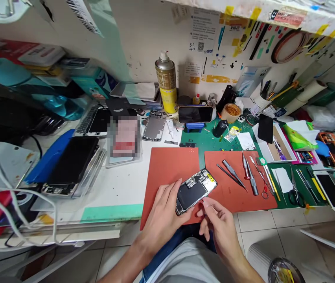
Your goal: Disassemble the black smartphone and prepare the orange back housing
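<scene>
Hands (165, 204), open phone (193, 192) between them

White desk (123, 184) here: red mat (167, 165) under the left hand (166, 204), grey phone shell (155, 127) beyond that, and way right of the right hand (221, 222), scissors (294, 190) on a green mat (281, 202).

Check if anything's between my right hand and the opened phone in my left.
Nothing visible is: your right hand is at the near edge of the opened phone in your left hand, though whether the fingertips touch it is unclear.
</scene>
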Demonstrator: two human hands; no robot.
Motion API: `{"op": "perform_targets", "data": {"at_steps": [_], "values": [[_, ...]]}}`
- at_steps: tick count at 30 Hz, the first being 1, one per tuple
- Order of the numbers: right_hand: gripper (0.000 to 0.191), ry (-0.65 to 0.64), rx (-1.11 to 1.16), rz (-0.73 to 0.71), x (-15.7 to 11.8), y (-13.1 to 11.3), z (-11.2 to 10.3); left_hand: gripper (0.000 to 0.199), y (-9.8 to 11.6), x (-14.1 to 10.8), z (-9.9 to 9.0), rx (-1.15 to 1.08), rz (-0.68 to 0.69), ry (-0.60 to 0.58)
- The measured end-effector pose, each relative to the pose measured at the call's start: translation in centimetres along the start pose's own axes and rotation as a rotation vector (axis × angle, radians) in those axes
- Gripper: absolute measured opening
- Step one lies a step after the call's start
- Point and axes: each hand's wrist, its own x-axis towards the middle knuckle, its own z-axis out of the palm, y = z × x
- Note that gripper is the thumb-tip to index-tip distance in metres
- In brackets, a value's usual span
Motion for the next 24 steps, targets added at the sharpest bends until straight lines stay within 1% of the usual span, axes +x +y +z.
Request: {"op": "perform_targets", "data": {"at_steps": [4,6,8,10,11,13,14,15,16,18,21,24], "values": [[0.062,-0.006,0.022,-0.055,1.0,-0.3,1.2,0.083,1.6,-0.3,0.7,-0.037,-0.07,0.051],[0.06,-0.008,0.044,-0.066,1.3,-0.3,1.5,0.08,2.1,-0.7,1.2,-0.062,-0.095,0.076],[0.061,-0.01,0.059,-0.065,1.4,-0.4,1.5,0.082,2.3,-1.3,1.3,-0.127,-0.139,0.075],[0.063,-0.006,0.044,-0.064,1.4,-0.6,1.2,0.081,2.2,-1.8,0.9,-0.246,-0.208,0.065],[0.063,-0.01,0.025,-0.063,1.4,-0.8,1.0,0.075,2.0,-2.0,0.5,-0.331,-0.255,0.077],[0.063,-0.026,-0.016,-0.063,1.5,-1.2,0.5,0.054,1.5,-2.0,-0.5,-0.53,-0.378,0.13],[0.063,-0.034,-0.032,-0.066,1.6,-1.5,0.2,0.047,1.1,-1.8,-1.0,-0.63,-0.448,0.156],[0.063,-0.043,-0.048,-0.071,1.8,-1.9,-0.1,0.046,0.8,-1.5,-1.4,-0.724,-0.512,0.163],[0.063,-0.052,-0.066,-0.076,2.0,-2.3,-0.4,0.049,0.5,-1.1,-1.7,-0.81,-0.564,0.149],[0.063,-0.075,-0.109,-0.082,2.5,-3.2,-0.9,0.056,0.2,-0.1,-1.9,-0.946,-0.627,0.073],[0.064,-0.132,-0.191,-0.08,3.3,-4.7,-1.3,0.063,0.4,1.3,-1.4,-1.158,-0.66,-0.061],[0.063,-0.195,-0.247,-0.086,3.9,-5.6,-1.3,0.064,1.4,2.2,-0.7,-1.455,-0.665,-0.125]]}}
